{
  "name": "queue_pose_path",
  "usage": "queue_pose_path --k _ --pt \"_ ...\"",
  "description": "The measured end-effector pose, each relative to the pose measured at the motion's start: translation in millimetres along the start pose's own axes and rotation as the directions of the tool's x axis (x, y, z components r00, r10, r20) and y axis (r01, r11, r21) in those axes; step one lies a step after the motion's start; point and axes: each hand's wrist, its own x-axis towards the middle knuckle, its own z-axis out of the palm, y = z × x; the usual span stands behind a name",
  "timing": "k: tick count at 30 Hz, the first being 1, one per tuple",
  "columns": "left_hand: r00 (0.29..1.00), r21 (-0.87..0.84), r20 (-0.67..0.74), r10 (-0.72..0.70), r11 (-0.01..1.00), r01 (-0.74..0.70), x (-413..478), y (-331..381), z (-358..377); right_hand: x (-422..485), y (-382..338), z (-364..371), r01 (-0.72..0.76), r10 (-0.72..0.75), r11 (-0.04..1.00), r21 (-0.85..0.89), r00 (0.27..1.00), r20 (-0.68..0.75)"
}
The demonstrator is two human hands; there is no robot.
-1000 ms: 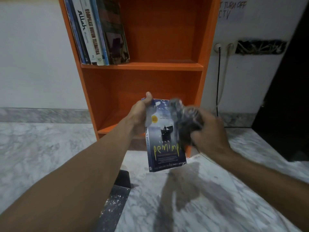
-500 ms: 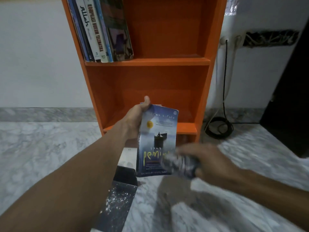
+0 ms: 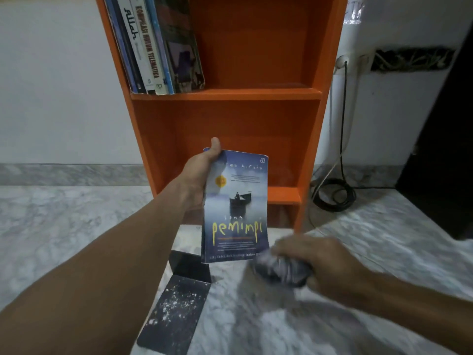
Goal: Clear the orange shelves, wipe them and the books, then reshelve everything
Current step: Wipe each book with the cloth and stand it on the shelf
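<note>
Our left grip [image 3: 197, 180] holds the blue paperback book [image 3: 236, 206] upright before the orange wooden shelves [image 3: 230, 94]. Our blurred right grip [image 3: 317, 262] clutches a dark crumpled cloth [image 3: 281, 272] beside the book's lower corner.

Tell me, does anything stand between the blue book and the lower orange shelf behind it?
Nothing visible does. The left hand holds the blue book upright before the lower shelf; the part in view is bare, though the book hides some. The right hand with the cloth is lower, off that path.
</note>
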Motion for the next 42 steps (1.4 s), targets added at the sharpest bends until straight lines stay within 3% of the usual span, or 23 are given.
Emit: queue_pose_path --k 3,5,7,8,10,12,15,18,21,24,26,29,31,33,34,36,39,42 --pt "1.0 0.028 0.015 0.007 1.0 -0.007 0.9 -5.6 7.2 59.5 7.1 -43.8 -0.102 0.089 0.995 -0.016 0.924 -0.371" --pt "0.999 0.011 0.038 0.014 1.0 -0.014 -0.1 -4.9 19.3 106.4 12.2 -66.3 -0.196 0.15 0.979 -0.045 0.858 -0.491" --pt "0.997 0.003 0.057 0.048 0.999 -0.049 -3.3 -0.8 31.6 125.5 6.7 -57.8 -0.265 0.233 0.964 -0.003 0.853 -0.466" --pt "0.995 -0.019 0.06 0.075 0.997 -0.074 -6.2 2.5 33.8 123.1 -2.0 -45.3 -0.238 0.211 0.971 -0.019 0.89 -0.405" --pt "0.995 -0.02 0.023 0.095 0.995 -0.094 -14.7 10.8 34.2 98.8 -17.0 -11.2 -0.125 0.102 0.988 -0.094 0.969 -0.225" --pt "0.993 0.005 -0.009 0.115 0.993 -0.115 -18.8 16.7 25.4 72.8 -25.5 3.8 -0.065 0.063 0.99 -0.123 0.998 -0.019" --pt "0.987 0.026 -0.056 0.151 0.988 -0.15 -22.7 19.7 15.2 42.8 -29.6 -1.4 0.051 -0.057 0.995 -0.08 0.995 -0.077" --pt "0.994 -0.016 -0.015 0.11 0.994 -0.111 -21.1 15.4 14.2 36.2 -38.4 -24.1 0.118 -0.124 0.992 -0.045 0.978 -0.169" --pt "0.993 0.0 0.056 0.104 0.995 -0.104 -29.7 16.3 30.5 93.3 -24.0 -66.4 -0.087 0.053 0.994 -0.064 0.91 -0.412" --pt "0.986 -0.063 0.107 0.125 0.991 -0.119 -29.9 20.1 47.3 144.0 -13.6 -69.8 -0.214 0.174 0.976 -0.04 0.877 -0.447" --pt "0.988 -0.127 0.108 0.114 0.987 -0.1 -27.1 23.8 48.0 131.3 -20.0 -31.4 -0.204 0.157 0.975 -0.086 0.912 -0.378" --pt "0.994 -0.132 0.07 0.086 0.988 -0.077 -22.0 20.6 32.3 60.8 -35.5 32.8 0.004 -0.053 0.964 -0.266 0.983 -0.175" --pt "0.997 -0.123 0.018 0.081 0.989 -0.078 -15.8 13.9 20.8 15.4 -37.0 58.6 0.103 -0.066 0.966 -0.238 0.985 0.16" --pt "0.998 -0.122 0.021 0.062 0.991 -0.059 -10.8 6.6 16.9 -11.9 -29.1 74.7 -0.012 0.075 0.991 -0.131 0.868 0.491" --pt "0.998 -0.131 0.037 0.047 0.991 -0.042 -7.3 2.2 17.3 -18.0 -24.7 81.2 -0.066 0.11 0.993 -0.097 0.815 0.569" --pt "0.998 -0.14 0.042 0.041 0.989 -0.035 -1.5 -7.9 19.1 -13.9 -14.5 88.6 -0.176 0.145 0.984 -0.007 0.783 0.605" --pt "0.997 -0.133 0.082 -0.013 0.991 0.024 4.2 -27.8 16.3 6.1 2.5 107.5 -0.375 0.242 0.926 0.035 0.663 0.708" --pt "0.993 -0.113 0.069 -0.098 0.988 0.106 25.3 -57.1 2.0 15.3 22.6 140.4 -0.436 0.241 0.899 0.05 0.585 0.775"
